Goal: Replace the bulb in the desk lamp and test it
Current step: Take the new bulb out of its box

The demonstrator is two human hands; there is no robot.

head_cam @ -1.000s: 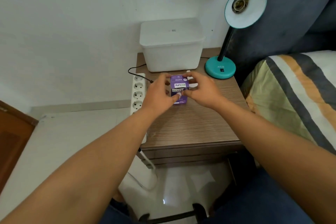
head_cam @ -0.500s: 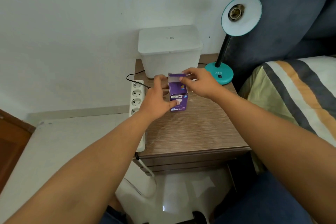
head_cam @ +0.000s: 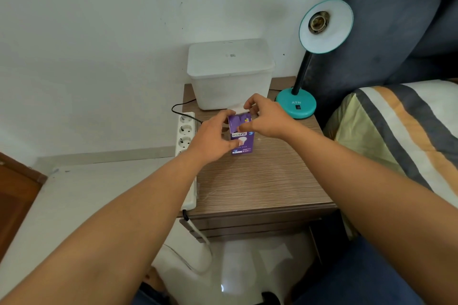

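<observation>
Now the purple cardboard bulb box [head_cam: 241, 140] is gripped upright by the left hand [head_cam: 213, 140] before the teal desk lamp [head_cam: 303, 77]; since earlier, its top flap has been pinched open by the right hand [head_cam: 266, 119].

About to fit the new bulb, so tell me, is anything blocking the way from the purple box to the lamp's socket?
Nothing visible. The purple cardboard bulb box stands left of the teal desk lamp; its brass socket is empty and faces outward.

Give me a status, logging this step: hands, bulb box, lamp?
Left hand steadies purple bulb box on nightstand. Right hand at its top flap. Lamp socket empty. Nothing blocking.
</observation>
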